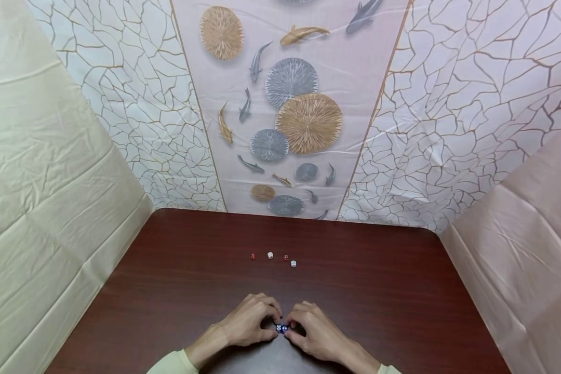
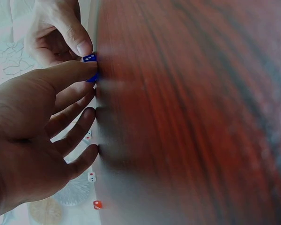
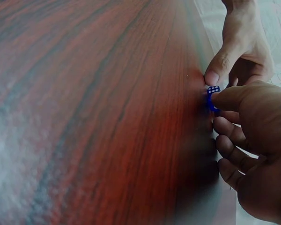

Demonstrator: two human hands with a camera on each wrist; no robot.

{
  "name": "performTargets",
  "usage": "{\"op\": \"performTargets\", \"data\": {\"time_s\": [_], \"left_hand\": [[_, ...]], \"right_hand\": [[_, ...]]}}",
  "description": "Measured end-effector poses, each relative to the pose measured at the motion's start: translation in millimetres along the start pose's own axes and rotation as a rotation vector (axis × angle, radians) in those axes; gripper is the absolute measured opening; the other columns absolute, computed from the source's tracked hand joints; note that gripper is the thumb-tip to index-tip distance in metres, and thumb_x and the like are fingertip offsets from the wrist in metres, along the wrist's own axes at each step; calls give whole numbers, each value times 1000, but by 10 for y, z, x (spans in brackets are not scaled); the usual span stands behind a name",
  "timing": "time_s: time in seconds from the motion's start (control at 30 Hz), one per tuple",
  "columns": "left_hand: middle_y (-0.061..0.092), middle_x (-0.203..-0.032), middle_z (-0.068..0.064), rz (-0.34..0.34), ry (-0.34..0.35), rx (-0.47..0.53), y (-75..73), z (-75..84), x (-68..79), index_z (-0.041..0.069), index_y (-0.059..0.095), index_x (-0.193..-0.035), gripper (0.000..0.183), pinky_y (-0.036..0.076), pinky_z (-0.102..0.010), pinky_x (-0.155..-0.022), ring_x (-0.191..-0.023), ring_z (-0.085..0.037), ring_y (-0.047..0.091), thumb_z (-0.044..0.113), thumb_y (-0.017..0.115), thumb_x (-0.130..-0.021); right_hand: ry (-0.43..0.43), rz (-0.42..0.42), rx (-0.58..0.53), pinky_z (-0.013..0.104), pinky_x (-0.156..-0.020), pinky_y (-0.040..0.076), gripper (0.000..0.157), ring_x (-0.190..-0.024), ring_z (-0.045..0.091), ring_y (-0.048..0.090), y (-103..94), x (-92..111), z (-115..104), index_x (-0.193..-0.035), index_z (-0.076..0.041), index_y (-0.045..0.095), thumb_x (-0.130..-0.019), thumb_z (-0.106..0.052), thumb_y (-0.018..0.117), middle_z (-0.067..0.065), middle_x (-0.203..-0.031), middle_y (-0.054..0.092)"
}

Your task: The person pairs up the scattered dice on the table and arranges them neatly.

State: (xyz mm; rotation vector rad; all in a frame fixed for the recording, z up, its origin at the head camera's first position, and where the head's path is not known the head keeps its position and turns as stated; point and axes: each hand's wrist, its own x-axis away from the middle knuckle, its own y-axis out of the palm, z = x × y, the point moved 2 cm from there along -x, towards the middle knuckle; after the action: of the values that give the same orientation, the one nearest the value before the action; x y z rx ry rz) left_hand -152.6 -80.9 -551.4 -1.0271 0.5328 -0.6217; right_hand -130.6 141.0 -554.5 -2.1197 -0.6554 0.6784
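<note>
Two small blue dice with white pips sit side by side between my hands near the front of the table: a left blue die (image 1: 278, 328) and a right blue die (image 1: 284, 329). My left hand (image 1: 250, 323) pinches the left one between thumb and forefinger, its other fingertips down by the tabletop. From the other side my right hand (image 1: 319, 331) pinches the right one the same way. In the left wrist view the thumb (image 2: 79, 72) covers part of the blue die (image 2: 89, 58). The right wrist view shows a blue die (image 3: 213, 89) at the right thumb.
Farther back on the dark red wooden table (image 1: 191, 259) lie a red die (image 1: 253, 256), a white die (image 1: 270, 255), another red die (image 1: 286, 257) and another white die (image 1: 293, 264). Cloth hangings surround the table, with a fish-patterned panel (image 1: 243, 182) behind it.
</note>
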Motion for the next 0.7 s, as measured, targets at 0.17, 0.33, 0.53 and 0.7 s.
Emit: {"op": "performTargets", "data": {"time_s": [0.17,0.33,0.53,0.7], "left_hand": [[80,-122,13,-1,-4,-2,2,-7,-3,22,86,-103,13,53,-35,-100,-118,-7,69,23,92,-91],[80,-122,13,-3,-7,-5,-3,-2,-5,22,86,-103,13,53,-35,-100,-118,-8,69,24,93,-91],[80,-121,13,0,-4,-3,-5,-1,-6,23,86,-102,14,52,-33,-98,-117,-7,68,24,93,-90],[80,-121,13,1,-4,9,-6,-3,-1,23,86,-104,16,51,-32,-97,-115,-6,68,24,94,-90]], "right_hand": [[-6,5,0,31,-91,55,9,-94,1,62,-5,-1,-5,-107,-17,84,-99,-14,86,-14,-97,74],[-3,1,2,33,-93,56,8,-94,0,63,-8,-2,-8,-107,-17,84,-99,-16,86,-15,-97,74],[-13,9,7,34,-93,56,9,-94,1,62,-12,-1,-15,-107,-16,84,-99,-16,86,-13,-97,75],[-21,19,18,34,-93,55,11,-94,0,61,-9,3,-15,-107,-16,84,-98,-16,88,-13,-96,73]]}}
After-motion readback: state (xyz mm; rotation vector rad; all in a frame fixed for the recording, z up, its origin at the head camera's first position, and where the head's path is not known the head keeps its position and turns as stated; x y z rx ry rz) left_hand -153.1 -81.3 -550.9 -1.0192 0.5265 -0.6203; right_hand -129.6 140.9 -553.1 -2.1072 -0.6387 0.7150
